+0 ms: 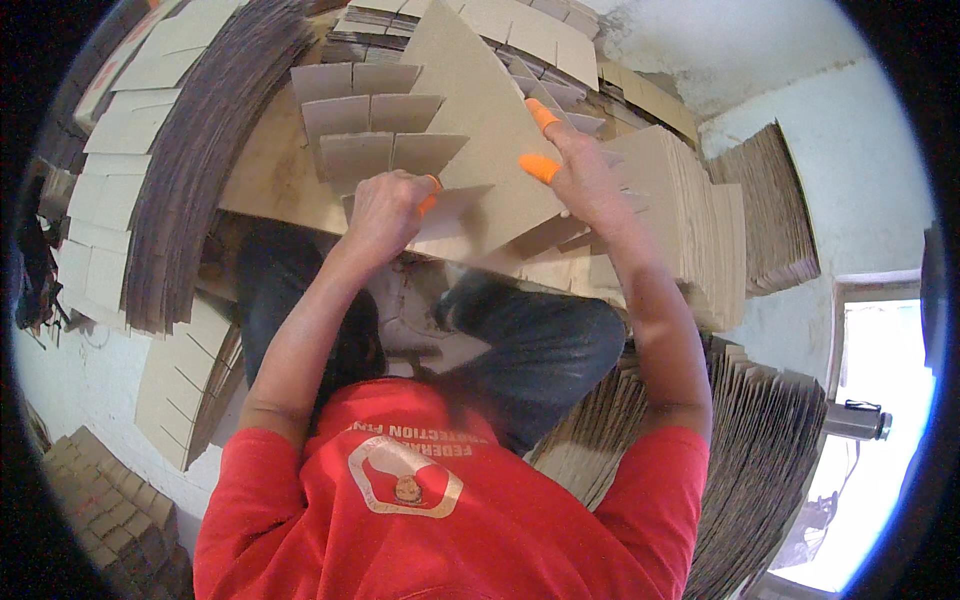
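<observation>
A long cardboard sheet [480, 120] stands slanted in the middle, with several slotted cardboard strips [385, 110] crossing it on its left side. My left hand [388, 212] is closed in a pinch at the near end, on a cardboard strip [462, 205]; its fingertips are partly hidden. My right hand [588, 180] grips the right edge of the long sheet. Its thumb and index finger, in orange finger covers, press on the sheet's face, and the other fingers are hidden behind. More strip ends stick out under my right hand.
A wooden board [270, 180] lies beneath the work. Tall stacks of cardboard [205, 160] rise at left, with another stack [680, 215] at right. Bundled cardboard [750, 450] stands beside my right arm. A bright doorway [870, 400] lies at far right.
</observation>
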### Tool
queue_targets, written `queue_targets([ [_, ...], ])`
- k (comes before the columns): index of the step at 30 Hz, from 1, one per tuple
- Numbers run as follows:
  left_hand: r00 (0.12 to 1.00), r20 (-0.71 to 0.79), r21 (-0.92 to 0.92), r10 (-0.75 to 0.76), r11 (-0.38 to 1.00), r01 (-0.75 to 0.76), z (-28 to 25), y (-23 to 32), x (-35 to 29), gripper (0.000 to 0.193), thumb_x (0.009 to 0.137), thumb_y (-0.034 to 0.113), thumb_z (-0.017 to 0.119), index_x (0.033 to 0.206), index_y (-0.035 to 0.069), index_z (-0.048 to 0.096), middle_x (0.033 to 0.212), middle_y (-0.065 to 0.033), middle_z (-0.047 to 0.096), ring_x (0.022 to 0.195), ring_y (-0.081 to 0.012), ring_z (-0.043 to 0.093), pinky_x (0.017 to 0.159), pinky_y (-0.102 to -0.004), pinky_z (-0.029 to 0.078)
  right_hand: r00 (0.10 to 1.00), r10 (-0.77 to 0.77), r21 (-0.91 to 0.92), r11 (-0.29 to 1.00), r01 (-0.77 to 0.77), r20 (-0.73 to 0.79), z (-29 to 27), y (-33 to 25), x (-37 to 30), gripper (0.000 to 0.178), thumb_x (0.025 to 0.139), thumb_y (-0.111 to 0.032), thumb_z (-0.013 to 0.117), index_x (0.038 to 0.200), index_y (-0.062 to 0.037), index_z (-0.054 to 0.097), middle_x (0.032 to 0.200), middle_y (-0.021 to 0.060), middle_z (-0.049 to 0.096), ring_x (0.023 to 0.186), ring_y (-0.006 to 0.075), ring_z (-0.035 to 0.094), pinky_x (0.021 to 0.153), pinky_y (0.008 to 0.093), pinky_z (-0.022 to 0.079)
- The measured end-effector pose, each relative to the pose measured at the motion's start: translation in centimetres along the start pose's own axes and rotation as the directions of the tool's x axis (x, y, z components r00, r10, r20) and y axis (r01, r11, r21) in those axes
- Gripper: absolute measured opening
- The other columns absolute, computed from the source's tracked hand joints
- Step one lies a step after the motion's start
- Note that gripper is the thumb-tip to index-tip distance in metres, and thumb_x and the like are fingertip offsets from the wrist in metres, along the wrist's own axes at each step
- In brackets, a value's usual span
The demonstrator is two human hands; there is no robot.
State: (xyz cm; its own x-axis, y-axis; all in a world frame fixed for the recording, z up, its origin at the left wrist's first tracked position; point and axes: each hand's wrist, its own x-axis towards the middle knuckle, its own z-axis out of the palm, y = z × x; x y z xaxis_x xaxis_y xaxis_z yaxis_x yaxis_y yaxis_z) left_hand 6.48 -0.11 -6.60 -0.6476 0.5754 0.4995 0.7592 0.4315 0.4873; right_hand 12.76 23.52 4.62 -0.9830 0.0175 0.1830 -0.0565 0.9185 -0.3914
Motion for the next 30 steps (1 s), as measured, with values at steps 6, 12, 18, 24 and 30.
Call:
queue_targets([
  [6,0.997,0.060,0.088,-0.050,0.995,0.045,-0.4,0.3,0.2,0.011,0.078,0.013,0.069,0.089,0.010,0.070,0.076,-0.0128,0.066,0.074,-0.0333,0.066,0.063,-0.0442,0.052,0.990,-0.132,0.163,0.979,0.123,0.047,-0.6,-1.1,-0.1,0.076,0.082,-0.005,0.069,0.148,-0.0178,0.034,0.117,0.0192,0.063,0.088,0.0275,0.064,0.070,0.0351,0.053],
  [12,0.997,0.066,0.098,-0.044,0.994,0.038,-0.5,0.3,0.0,0.011,0.077,0.015,0.069,0.087,0.010,0.070,0.079,-0.0128,0.067,0.076,-0.0327,0.067,0.065,-0.0443,0.052,0.981,0.003,0.094,0.995,-0.022,0.193,-0.6,-3.2,-0.2,0.078,0.081,0.000,0.065,0.149,-0.0138,0.030,0.105,0.0183,0.063,0.079,0.0243,0.064,0.053,0.0354,0.051],
  [18,0.976,0.169,0.050,-0.137,0.990,0.130,-1.1,0.1,-0.2,0.013,0.077,0.017,0.070,0.088,0.010,0.070,0.083,-0.0116,0.069,0.077,-0.0317,0.067,0.066,-0.0438,0.053,0.932,0.161,-0.252,0.964,-0.079,0.324,-2.3,-3.5,1.2,0.070,0.081,0.001,0.062,0.144,-0.0028,0.032,0.107,0.0229,0.062,0.090,0.0356,0.062,0.069,0.0423,0.051],
  [24,0.997,0.069,0.020,-0.018,1.000,0.017,0.0,1.1,0.0,0.014,0.077,0.017,0.071,0.089,0.011,0.071,0.081,-0.0117,0.069,0.077,-0.0311,0.067,0.065,-0.0430,0.052,0.935,-0.102,-0.028,0.993,0.119,0.341,1.3,-1.4,-0.2,0.074,0.079,0.002,0.061,0.145,0.0005,0.027,0.103,0.0254,0.063,0.096,0.0402,0.061,0.081,0.0428,0.050],
  [30,0.990,0.134,0.079,-0.049,0.996,0.038,-0.9,2.4,0.4,0.016,0.076,0.016,0.072,0.091,0.012,0.071,0.079,-0.0117,0.068,0.074,-0.0323,0.066,0.065,-0.0425,0.052,0.855,0.070,-0.291,0.952,0.098,0.515,3.3,-1.1,-1.9,0.079,0.081,-0.010,0.061,0.150,-0.0039,0.022,0.093,0.0213,0.067,0.087,0.0387,0.064,0.074,0.0456,0.051],
])
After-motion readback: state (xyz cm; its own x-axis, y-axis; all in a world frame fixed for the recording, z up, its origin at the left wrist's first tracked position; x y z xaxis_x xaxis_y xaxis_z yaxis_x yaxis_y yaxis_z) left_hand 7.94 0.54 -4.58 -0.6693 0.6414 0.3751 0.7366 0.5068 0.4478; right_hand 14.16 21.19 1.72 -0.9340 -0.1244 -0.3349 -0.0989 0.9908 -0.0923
